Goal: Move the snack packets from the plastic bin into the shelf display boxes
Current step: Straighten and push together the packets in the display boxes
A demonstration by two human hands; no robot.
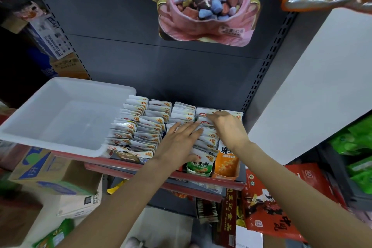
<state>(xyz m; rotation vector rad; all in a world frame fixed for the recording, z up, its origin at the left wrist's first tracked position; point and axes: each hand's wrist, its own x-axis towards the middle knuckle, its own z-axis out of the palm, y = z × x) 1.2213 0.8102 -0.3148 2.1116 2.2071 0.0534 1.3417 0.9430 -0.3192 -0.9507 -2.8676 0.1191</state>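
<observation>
Head view: plastic bin looks emptied; snack packets stand filed in the display boxes. Left hand lies flat, fingers straight and together, pressing rows. Right hand pinches a rear packet. Best seated level, rows squared.

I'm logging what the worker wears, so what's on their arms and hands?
Nothing shows on either: the left hand and right hand are bare, with no gloves, rings or watch in view. Both forearms are bare too; no sleeve reaches into the picture.
</observation>
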